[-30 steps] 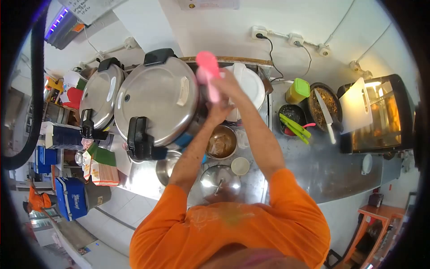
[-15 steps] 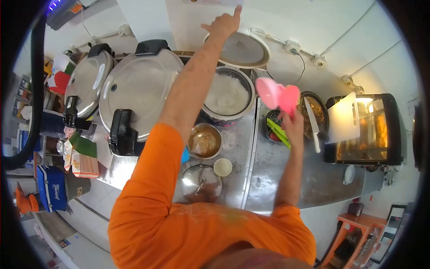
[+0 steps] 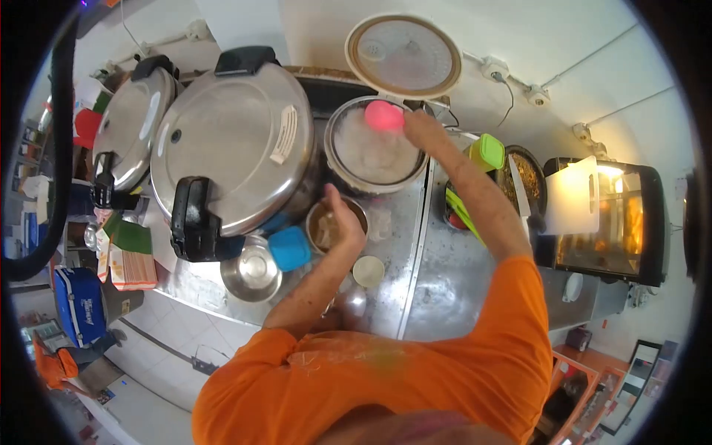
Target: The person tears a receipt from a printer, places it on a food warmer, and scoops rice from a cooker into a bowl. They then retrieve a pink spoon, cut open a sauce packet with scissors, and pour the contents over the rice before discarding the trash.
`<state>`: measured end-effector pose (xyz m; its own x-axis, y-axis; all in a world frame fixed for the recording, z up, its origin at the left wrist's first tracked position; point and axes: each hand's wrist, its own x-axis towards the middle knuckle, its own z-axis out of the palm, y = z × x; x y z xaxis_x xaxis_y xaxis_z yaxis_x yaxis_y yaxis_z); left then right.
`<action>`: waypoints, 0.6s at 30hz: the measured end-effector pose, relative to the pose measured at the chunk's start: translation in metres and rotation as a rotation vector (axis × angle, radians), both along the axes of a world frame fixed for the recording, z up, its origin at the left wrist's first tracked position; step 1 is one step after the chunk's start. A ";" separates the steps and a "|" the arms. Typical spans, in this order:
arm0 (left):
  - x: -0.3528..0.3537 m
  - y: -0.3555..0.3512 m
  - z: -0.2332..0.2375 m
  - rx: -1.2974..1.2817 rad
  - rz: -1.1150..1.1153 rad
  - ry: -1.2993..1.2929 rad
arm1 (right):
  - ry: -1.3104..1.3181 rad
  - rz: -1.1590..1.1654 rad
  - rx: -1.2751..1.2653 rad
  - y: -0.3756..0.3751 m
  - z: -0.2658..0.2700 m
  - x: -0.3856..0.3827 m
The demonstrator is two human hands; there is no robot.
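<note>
My right hand (image 3: 425,133) is closed on a pink scoop (image 3: 384,116), which is over the white rice (image 3: 371,152) in the open cooker (image 3: 331,165). Behind that cooker its round lid (image 3: 404,55) stands raised. My left hand (image 3: 345,222) is above the right part of a metal bowl (image 3: 321,225) with brownish contents. Its thumb points up toward the cooker, its other fingers are hard to make out, and I see nothing held in it. A small pale cup (image 3: 368,271) stands just below the bowl.
Two large steel cookers with closed lids (image 3: 233,148) (image 3: 133,133) fill the left. A steel bowl (image 3: 252,274) and a blue container (image 3: 289,248) sit before them. On the right are a yellow-green container (image 3: 487,152), a knife (image 3: 517,185), a white board (image 3: 571,196) and a lit glass cabinet (image 3: 619,222).
My left hand has come down from the wall to the metal bowl. My right hand has carried the pink scoop left, over the rice. A second pink scoop is no longer distinct.
</note>
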<state>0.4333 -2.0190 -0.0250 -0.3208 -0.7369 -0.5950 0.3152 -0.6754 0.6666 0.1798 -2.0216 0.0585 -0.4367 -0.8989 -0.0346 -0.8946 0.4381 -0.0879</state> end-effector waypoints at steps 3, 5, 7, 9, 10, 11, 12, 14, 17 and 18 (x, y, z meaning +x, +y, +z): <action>0.001 -0.007 0.049 0.130 -0.159 0.561 | -0.163 0.032 0.041 -0.011 0.004 -0.015; 0.001 -0.006 0.046 0.152 -0.167 0.561 | -0.218 0.000 0.088 -0.011 0.013 -0.015; -0.002 -0.008 0.043 0.169 -0.168 0.566 | -0.463 -0.120 0.323 -0.014 0.023 -0.013; -0.002 -0.006 0.039 0.154 -0.186 0.589 | -0.499 -0.137 0.376 -0.016 0.031 -0.002; 0.000 -0.004 0.036 0.161 -0.178 0.593 | -0.546 -0.158 0.414 -0.017 0.034 0.006; 0.000 -0.006 0.035 0.139 -0.208 0.608 | -0.539 -0.156 0.417 -0.021 0.034 0.009; -0.003 -0.007 0.034 0.117 -0.235 0.628 | -0.613 -0.217 0.492 -0.024 0.032 0.009; -0.005 -0.005 0.029 0.181 -0.209 0.627 | -0.688 -0.282 0.577 -0.021 0.018 0.011; -0.011 -0.009 0.036 0.215 -0.187 0.624 | -1.062 -0.361 0.543 -0.017 0.012 -0.001; -0.009 -0.006 0.036 0.206 -0.198 0.601 | -1.145 -0.375 0.540 -0.012 0.014 0.004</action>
<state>0.4246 -2.0251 0.0110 -0.7583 -0.5203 -0.3927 0.4490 -0.8536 0.2640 0.1838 -2.0336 0.0725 -0.1385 -0.4875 -0.8621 -0.2495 0.8596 -0.4460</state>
